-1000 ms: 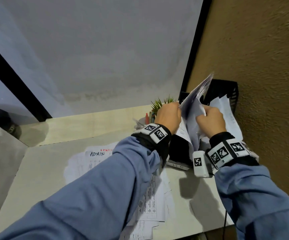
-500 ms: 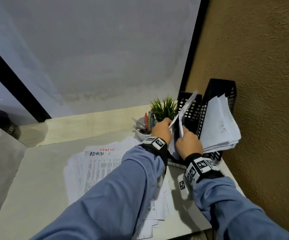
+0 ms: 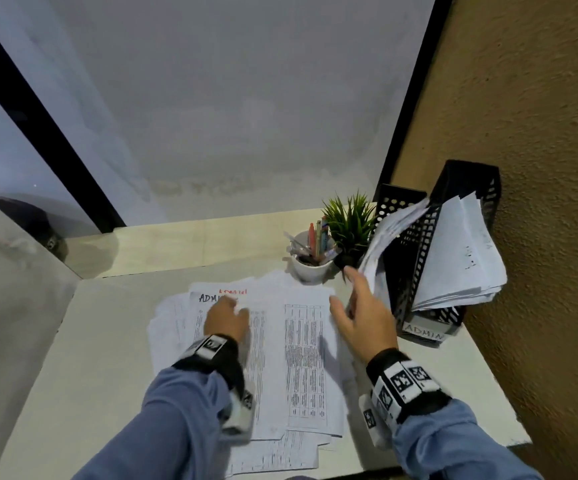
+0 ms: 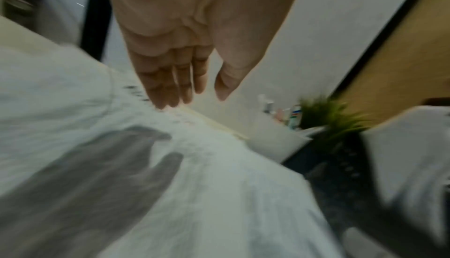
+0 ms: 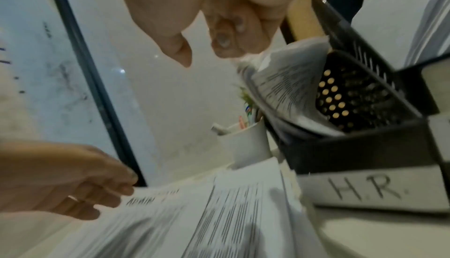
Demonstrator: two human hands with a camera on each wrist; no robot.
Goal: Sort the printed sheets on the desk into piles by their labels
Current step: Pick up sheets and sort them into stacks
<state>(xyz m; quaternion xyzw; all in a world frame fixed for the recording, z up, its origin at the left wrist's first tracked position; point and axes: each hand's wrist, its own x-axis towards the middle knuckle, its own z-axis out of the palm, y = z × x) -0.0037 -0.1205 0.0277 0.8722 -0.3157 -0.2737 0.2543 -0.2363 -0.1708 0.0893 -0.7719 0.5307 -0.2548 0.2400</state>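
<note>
left hand [image 3: 227, 322] on sheets [image 3: 301, 344], right hand [image 3: 363, 320] above

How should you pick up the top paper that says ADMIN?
Probably by its far top edge, near the ADMIN sheet label, coming from above. It lies flat on the pile, so slide a corner loose, then pinch it. The left hand is there, empty.

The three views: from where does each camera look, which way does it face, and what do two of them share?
Head: above the desk, looking forward and down at printed sheets; both forearms, left hand, right hand show.
Left wrist: looks along the open left hand over the sheets.
Right wrist: low, looks along the right hand toward the H.R. tray; the left hand shows too.
Shared: the pen cup and the plant appear in all three.
</note>
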